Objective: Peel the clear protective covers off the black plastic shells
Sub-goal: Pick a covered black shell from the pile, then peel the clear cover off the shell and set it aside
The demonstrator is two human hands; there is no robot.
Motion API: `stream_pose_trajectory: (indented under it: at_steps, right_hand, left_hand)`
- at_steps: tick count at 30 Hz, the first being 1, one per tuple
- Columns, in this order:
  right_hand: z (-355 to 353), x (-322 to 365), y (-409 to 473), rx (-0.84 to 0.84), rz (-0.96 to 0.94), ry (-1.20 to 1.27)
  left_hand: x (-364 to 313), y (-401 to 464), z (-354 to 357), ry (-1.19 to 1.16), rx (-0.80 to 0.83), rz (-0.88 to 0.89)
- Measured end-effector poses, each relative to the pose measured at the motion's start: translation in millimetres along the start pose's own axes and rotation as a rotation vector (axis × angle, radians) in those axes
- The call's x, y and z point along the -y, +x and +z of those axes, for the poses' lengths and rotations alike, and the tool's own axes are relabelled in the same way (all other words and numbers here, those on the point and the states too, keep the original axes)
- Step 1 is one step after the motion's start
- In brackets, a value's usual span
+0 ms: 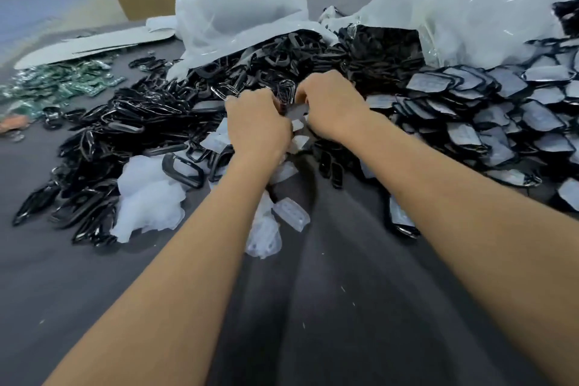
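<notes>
Both hands meet mid-counter [344, 307] over the parts. Left hand [255, 125] and right hand [330, 107] both have fingers curled round one black shell [293, 110] held between them; grip detail is hidden behind the knuckles. Peeled clear covers [291, 208] lie just below the hands. Bare black shells [131, 122] are heaped to the left, still-covered shells [501, 110] piled right. White plastic bags [238, 16] behind.
</notes>
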State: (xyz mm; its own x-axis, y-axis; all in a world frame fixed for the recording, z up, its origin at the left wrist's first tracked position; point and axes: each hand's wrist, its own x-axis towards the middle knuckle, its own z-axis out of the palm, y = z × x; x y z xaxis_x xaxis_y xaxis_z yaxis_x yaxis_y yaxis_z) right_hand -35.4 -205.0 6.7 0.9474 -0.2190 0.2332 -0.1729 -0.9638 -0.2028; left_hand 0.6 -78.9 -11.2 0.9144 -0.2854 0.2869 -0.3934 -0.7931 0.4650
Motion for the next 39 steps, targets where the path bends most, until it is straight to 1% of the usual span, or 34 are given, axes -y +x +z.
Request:
stream_pose_trajectory:
  at_steps: [2,3,5,7,9,11,14,15,17,19,20,22,23,25,27,29,31,33,34,35,36,37,39]
  right_hand:
    - [16.3,7.4,16.0,0.084,-0.072,-0.109]
    - [22.9,8.6,23.0,0.111,-0.100,-0.166]
    - [32.0,9.9,36.9,0.147,-0.091,-0.228]
    - [37.5,11.3,49.3,0.128,-0.071,-0.270]
    - [39.0,12.3,59.0,0.062,-0.055,-0.306]
    - [39.0,11.9,65.0,0.004,-0.043,-0.281]
    - [39.2,10.8,67.0,-0.043,-0.083,-0.241]
    - [39.3,9.7,66.5,-0.067,-0.100,-0.215]
    - [37.8,7.1,65.5,-0.118,-0.116,-0.134]
    - [37.5,4.5,65.0,-0.154,-0.110,-0.049]
    - [37.7,3.5,65.4,-0.143,-0.110,-0.032]
    - [37.8,5.6,64.7,-0.004,-0.111,-0.070]
    - [36.7,7.5,63.9,0.035,-0.115,-0.090]
    - [35.5,9.1,60.7,0.046,-0.123,-0.068]
    - [33.7,10.3,53.9,0.031,-0.128,-0.029]
    - [29.7,10.8,47.2,-0.013,-0.122,0.004]
    - [25.0,11.1,42.3,-0.103,-0.139,0.063]
    - [21.1,11.2,37.3,-0.168,-0.194,0.156]
    - [18.8,11.3,32.9,-0.177,-0.236,0.194]
    - [16.8,12.2,27.8,-0.180,-0.283,0.220]
    - [14.7,13.6,22.0,-0.186,-0.331,0.234]
    - [13.8,15.1,15.9,-0.197,-0.368,0.246]
    - [14.3,19.7,5.9,-0.225,-0.392,0.256]
  left_hand:
    - [17.1,13.9,-3.6,0.204,0.042,-0.012]
    - [24.4,19.3,-4.6,0.242,0.069,-0.021]
    - [36.2,29.5,-4.4,0.263,0.122,-0.018]
    - [43.1,37.4,-3.7,0.283,0.130,0.002]
    - [45.7,45.6,-4.9,0.287,0.072,0.006]
    - [45.5,53.5,-7.8,0.248,0.045,-0.021]
    - [44.4,58.9,-11.2,0.151,0.062,-0.045]
    - [44.1,58.8,-11.5,0.111,0.032,-0.035]
    - [44.3,57.0,-12.3,0.018,-0.079,-0.002]
    - [44.7,53.8,-13.1,-0.108,-0.181,-0.005]
    - [43.8,52.2,-13.0,-0.184,-0.206,-0.031]
    - [41.8,47.9,-12.4,-0.304,-0.225,-0.094]
    - [40.8,46.0,-12.0,-0.336,-0.225,-0.114]
    - [41.3,42.7,-10.3,-0.374,-0.209,-0.119]
    - [43.8,40.0,-8.5,-0.392,-0.176,-0.103]
    - [45.0,40.4,-5.4,-0.455,-0.125,-0.147]
    - [41.2,41.0,-6.4,-0.700,-0.029,-0.299]
    - [37.3,41.0,-12.9,-1.070,0.100,-0.497]
    - [36.2,38.6,-18.8,-1.242,0.184,-0.567]
    - [36.9,34.6,-25.5,-1.361,0.260,-0.606]
    - [39.6,29.7,-32.0,-1.429,0.321,-0.611]
    - [43.1,23.7,-37.6,-1.429,0.366,-0.594]
    - [51.3,9.3,-46.2,-1.279,0.420,-0.536]
